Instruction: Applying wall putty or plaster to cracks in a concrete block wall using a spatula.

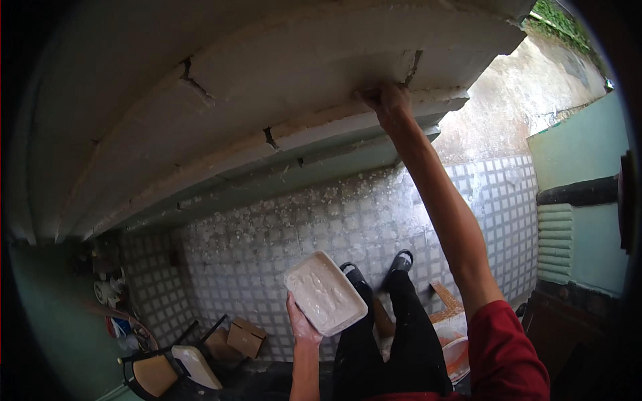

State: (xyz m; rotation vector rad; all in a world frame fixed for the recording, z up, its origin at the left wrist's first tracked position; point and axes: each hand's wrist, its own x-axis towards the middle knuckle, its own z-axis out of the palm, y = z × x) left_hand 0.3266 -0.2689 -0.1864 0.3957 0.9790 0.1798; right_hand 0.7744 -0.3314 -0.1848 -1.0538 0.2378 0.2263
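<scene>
My left hand (302, 322) grips a shallow rectangular white tray (362, 313) by its left side, low in front of me. Smooth whitish paste (319, 286) covers the tray's bottom. With the arm stretched out, my right hand (389, 101) is up against a pale stepped moulding (301, 87). Its fingers are bent and closed at the moulding's surface, and shadow hides what they hold, if anything. Close beside that hand runs a dark crack (415, 65). Two more broken gaps show farther left, one crack (194, 81) higher and one crack (269, 138) lower.
Below lies a checkered tiled floor (234, 247) spotted with white. Chairs (152, 375) and a cardboard box (246, 337) stand at lower left. By my legs are a bucket (457, 357) and an orange-brown board (447, 297). A green wall (588, 234) borders the right.
</scene>
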